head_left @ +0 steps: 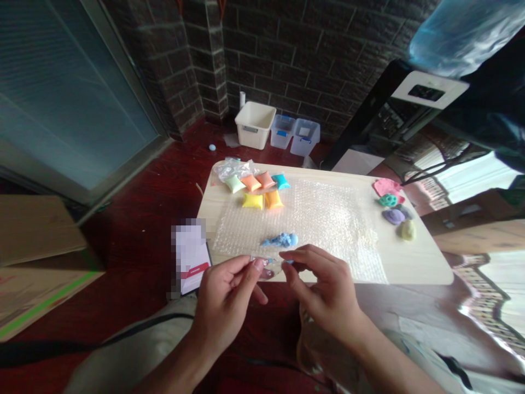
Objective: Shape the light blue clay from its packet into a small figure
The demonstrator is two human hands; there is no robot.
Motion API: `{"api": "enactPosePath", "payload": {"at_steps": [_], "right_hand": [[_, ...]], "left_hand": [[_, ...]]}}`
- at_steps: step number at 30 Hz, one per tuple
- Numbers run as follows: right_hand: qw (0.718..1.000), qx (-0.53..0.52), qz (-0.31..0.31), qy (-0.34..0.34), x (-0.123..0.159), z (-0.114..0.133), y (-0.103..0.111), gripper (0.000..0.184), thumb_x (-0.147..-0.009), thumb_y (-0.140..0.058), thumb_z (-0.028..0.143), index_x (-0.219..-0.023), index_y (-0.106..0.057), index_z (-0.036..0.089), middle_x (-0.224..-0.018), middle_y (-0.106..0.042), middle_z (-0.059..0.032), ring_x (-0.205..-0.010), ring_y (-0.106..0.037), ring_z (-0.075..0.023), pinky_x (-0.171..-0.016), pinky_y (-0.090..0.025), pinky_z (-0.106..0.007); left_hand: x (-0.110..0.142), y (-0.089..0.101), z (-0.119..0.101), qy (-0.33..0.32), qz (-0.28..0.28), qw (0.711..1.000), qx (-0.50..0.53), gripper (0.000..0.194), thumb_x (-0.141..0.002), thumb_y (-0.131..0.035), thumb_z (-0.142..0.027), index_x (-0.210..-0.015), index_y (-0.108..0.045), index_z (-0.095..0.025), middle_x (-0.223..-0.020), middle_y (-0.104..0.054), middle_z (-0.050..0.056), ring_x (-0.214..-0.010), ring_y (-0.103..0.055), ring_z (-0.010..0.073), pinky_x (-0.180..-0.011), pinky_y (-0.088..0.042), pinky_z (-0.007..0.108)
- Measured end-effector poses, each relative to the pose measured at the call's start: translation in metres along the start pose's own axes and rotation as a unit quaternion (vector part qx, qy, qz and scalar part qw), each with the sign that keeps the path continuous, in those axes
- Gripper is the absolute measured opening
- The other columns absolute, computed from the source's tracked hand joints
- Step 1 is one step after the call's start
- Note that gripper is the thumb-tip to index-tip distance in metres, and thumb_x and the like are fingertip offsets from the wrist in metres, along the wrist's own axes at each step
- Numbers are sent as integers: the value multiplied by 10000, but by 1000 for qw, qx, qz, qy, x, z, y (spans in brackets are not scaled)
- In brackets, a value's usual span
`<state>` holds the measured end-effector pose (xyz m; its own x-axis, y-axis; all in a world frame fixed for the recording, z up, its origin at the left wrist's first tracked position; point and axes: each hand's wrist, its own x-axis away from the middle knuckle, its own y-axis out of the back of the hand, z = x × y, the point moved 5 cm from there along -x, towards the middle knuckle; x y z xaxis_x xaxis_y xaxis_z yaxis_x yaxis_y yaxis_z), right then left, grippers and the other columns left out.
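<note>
My left hand [227,290] pinches a small clear plastic wrapper [267,272] between thumb and forefinger, in front of the table's near edge. Bits of blue show on the wrapper. Close beside it, my right hand [324,279] has thumb and forefinger pinched on a small piece of blue clay [290,262], mostly covered by the fingers. Just beyond both hands, a lumpy strip of blue clay [283,239] with a rounded right end lies on bubble wrap [324,219].
Several pillow-shaped packets, among them a yellow one [252,201], lie at the table's [426,257] back left by a crumpled clear bag [235,168]. Shaped clay pieces, one purple [394,216], sit at the right. A tablet-like device [192,257] is at the left edge; bins [254,137] stand behind.
</note>
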<state>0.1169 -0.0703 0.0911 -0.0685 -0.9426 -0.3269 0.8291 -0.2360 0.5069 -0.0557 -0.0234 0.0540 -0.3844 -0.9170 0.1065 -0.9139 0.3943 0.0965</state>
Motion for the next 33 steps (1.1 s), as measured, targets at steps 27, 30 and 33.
{"api": "enactPosePath", "payload": {"at_steps": [27, 30, 33], "right_hand": [[997, -38, 42, -45, -5, -4, 1, 108, -870, -653, 148, -834, -751, 177, -741, -726, -25, -648, -661, -134, -592, -516, -263], [995, -52, 43, -68, -6, -6, 2, 117, -908, -653, 202, -850, -752, 178, -749, -721, -29, -639, -645, -130, -572, -507, -259], [995, -52, 55, -58, -5, -5, 1, 127, -940, -659, 234, -881, -758, 181, -761, -722, -30, -666, -652, -135, -601, -511, -273]], "left_hand": [[6, -7, -26, -263, 18, 949, -174, 179, -981, -564, -106, -859, -681, -167, -795, -684, 39, -747, -666, 152, -671, -507, 232], [7, -5, -27, -264, 7, 949, -172, 175, -971, -572, -107, -854, -685, -169, -807, -694, 44, -749, -674, 157, -647, -512, 228], [8, -4, -26, -255, 11, 952, -168, 160, -959, -584, -116, -841, -677, -168, -821, -696, 52, -743, -669, 161, -639, -518, 232]]}}
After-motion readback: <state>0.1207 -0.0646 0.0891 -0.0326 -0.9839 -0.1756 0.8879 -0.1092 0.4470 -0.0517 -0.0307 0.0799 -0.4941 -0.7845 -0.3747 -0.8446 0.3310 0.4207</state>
